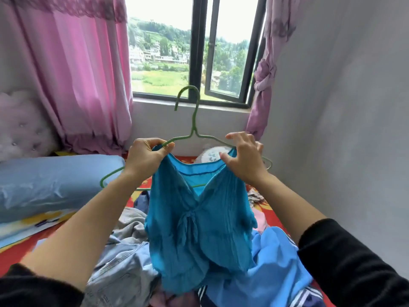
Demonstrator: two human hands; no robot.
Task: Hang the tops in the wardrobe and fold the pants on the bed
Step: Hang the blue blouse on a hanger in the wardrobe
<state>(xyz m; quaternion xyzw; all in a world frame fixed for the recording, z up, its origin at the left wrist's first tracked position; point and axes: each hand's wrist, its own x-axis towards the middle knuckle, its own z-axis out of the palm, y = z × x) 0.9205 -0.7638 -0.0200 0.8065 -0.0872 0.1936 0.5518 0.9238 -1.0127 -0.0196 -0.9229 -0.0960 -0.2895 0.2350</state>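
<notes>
A teal sleeveless top (199, 229) hangs in front of me from a green wire hanger (193, 120), hook pointing up. My left hand (145, 158) pinches the top's left strap together with the hanger's left arm. At the hanger's right arm, my right hand (244, 159) grips the top's right shoulder, its index finger lifted. Beneath the top, a heap of clothes lies on the bed: light denim pants (124, 262), a blue garment (276, 262) and a grey piece (132, 224).
The bed has a red patterned sheet (17, 251) and a blue pillow (55, 182) on the left. A window (194, 47) with pink curtains (84, 74) is ahead. A grey wall (343, 107) runs along the right. The wardrobe is out of view.
</notes>
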